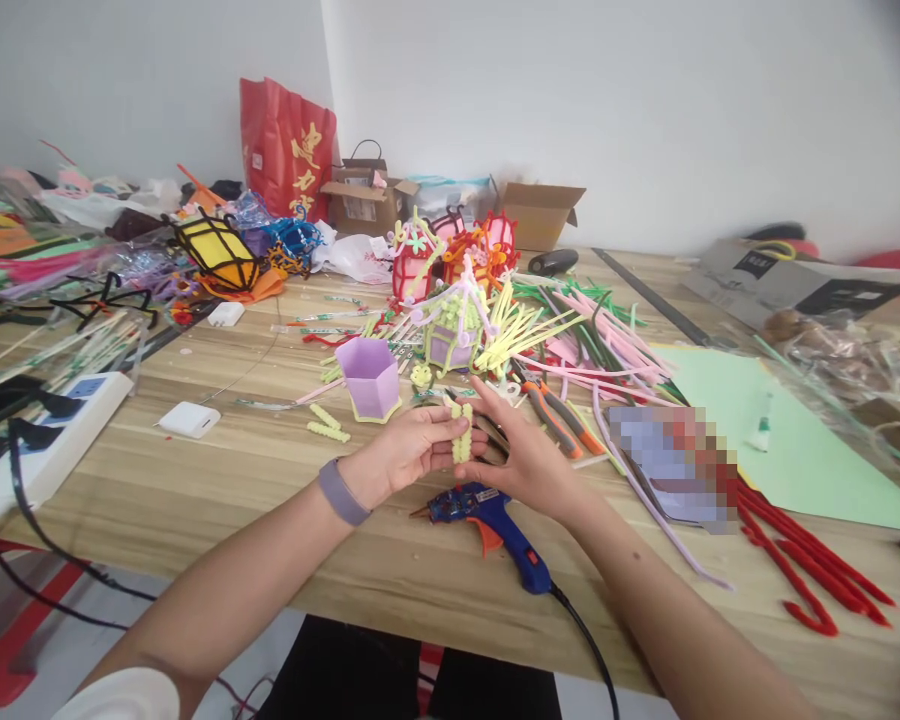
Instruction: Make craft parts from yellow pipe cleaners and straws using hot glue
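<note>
Forearms point(232, 570) up close at seven and five o'clock, and just six o'clock of centre the left hand point(412, 442) pinches a fuzzy yellow piece point(462, 432), the right hand point(529, 455) spread around it, contact unclear! Looks feather-light, soft, easily crushed: a gentle edge grip suits.

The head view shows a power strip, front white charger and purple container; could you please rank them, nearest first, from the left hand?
1. Purple container, beyond the left hand
2. Front white charger, left
3. Power strip, far left
</note>
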